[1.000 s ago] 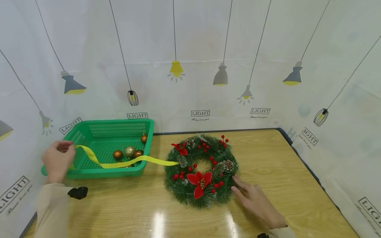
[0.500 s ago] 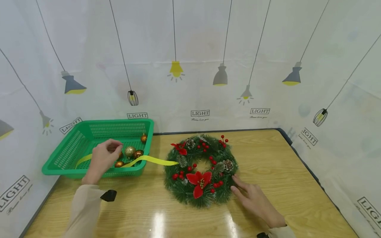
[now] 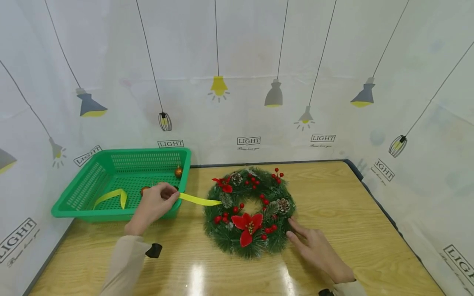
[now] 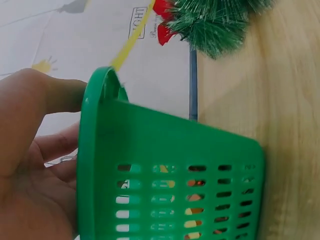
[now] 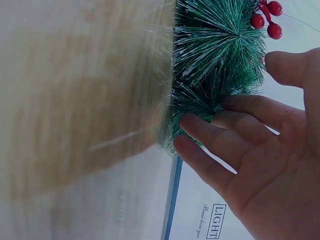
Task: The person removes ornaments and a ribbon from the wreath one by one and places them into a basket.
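At the basket's front right corner, my left hand (image 3: 155, 203) has its thumb and fingers together on a yellow ribbon (image 3: 200, 200). From there the ribbon runs to the left side of a green wreath (image 3: 218, 234). Another stretch of ribbon lies bent inside the green basket (image 3: 111, 216). In the left wrist view, the basket's rim (image 4: 89, 150) hides the fingertips. My right hand (image 3: 320, 250) rests its extended fingers against the wreath's lower right edge. Its spread fingers touch the green needles (image 5: 210, 65) in the right wrist view. Red flowers, berries and pine cones decorate the wreath.
An orange bauble (image 3: 178, 171) sits at the basket's right end, and another bauble (image 3: 145, 190) is partly behind my left hand. The wooden table (image 3: 355, 205) meets a white lamp-printed backdrop (image 3: 237, 111) at the back and sides.
My left hand has let go of the ribbon's far left part and moved right across the basket to the corner, where it pinches the ribbon again. The right hand and wreath stay put.
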`<state>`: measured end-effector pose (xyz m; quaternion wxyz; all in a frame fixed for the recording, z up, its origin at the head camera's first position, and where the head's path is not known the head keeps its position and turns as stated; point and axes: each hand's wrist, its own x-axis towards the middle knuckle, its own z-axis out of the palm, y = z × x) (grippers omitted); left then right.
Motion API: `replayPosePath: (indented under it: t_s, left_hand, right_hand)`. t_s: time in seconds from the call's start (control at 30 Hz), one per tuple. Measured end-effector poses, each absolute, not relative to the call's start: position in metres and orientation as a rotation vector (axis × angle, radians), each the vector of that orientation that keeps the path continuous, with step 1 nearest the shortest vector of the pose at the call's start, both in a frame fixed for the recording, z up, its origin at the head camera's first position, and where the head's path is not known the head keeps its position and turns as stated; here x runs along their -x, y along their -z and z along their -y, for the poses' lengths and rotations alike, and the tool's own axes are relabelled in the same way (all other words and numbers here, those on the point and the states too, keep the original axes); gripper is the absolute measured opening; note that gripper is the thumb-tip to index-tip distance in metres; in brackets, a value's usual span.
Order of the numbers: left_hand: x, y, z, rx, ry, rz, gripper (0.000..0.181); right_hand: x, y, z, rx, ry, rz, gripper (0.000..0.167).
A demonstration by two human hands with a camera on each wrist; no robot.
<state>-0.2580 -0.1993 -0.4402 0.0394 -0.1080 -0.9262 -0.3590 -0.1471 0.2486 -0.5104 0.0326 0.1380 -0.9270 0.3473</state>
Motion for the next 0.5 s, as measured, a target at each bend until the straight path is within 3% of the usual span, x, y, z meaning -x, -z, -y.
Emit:
replayPosePath:
  t_s: [0.5]
  left_hand:
    - [0.2602,0.4407,0.1976,0.304,1.026,2.767,0.015]
  right_hand:
    - [0.1467,0.5119,-0.2495,-0.435,-1.098,2.841,0.05]
